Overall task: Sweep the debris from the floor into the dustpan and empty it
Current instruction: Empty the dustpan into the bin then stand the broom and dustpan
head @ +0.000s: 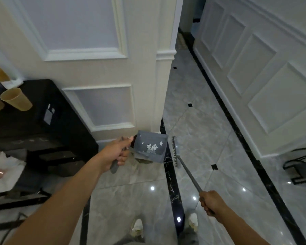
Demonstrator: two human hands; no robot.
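The left hand (117, 153) was wrapped around the handle of a grey dustpan (151, 149), its grip pressed tight on that handle, and held the pan up off the floor (201, 142) near the foot of a cream panelled wall (88, 55). White scraps of debris (151, 147) lay inside the pan, gathered toward its middle. The right hand (211, 202) had its grip pinched around the thin metal handle of a broom (177, 152), whose head hung just beside the right edge of the dustpan. Whether the two touched could not be told. Grey marble tiles with black border strips covered the floor. A black cabinet (48, 121) stood to the left, with paper cups (16, 100) beside it. Two light shoes (137, 227) showed at the bottom edge.
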